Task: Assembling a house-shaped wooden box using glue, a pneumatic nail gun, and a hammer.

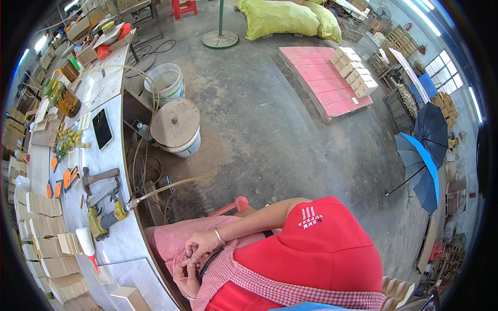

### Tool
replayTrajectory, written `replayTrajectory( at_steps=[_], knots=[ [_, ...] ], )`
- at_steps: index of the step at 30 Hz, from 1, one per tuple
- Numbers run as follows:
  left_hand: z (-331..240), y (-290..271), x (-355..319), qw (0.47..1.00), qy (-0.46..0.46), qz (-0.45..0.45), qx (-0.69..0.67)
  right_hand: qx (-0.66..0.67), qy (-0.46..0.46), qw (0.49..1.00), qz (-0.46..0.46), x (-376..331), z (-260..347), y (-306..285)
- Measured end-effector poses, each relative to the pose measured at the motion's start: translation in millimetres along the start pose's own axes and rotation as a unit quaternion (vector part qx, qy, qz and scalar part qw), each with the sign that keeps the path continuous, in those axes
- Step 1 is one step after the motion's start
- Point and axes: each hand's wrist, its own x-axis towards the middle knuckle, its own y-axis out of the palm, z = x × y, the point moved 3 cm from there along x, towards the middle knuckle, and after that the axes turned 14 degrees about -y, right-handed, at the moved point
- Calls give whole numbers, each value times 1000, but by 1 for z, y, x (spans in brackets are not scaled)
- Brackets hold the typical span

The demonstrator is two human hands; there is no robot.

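Leftward, the worktop (122,238) spans eight to eleven o'clock from the hands, which meet over the lap of a checked apron (168,236) at its near edge. On it the yellow air nailer (98,223) lies at ten o'clock, its handle slanting eight to two toward the hose (174,184), that end nearer the right hand (202,242). That hand reaches in from a two-o'clock forearm, wrist bent, its fingertips pinched narrowly against those of the left hand (185,277) at six o'clock; whether anything small sits between them, I cannot tell.
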Motion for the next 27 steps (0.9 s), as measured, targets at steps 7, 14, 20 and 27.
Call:
replayTrajectory(
  at_steps=[7,14,20,27],
  knots=[
    [-9,6,-8,999,20,-6,35,-13,13,1000,24,-2,4,0],
    [9,-11,-1,990,37,-28,131,-24,0,999,33,4,-1,2],
    [13,-14,6,989,28,-11,148,-27,14,999,27,6,5,1],
    [13,-15,7,987,33,-28,152,-22,-1,1000,12,9,-6,1]
  ],
)
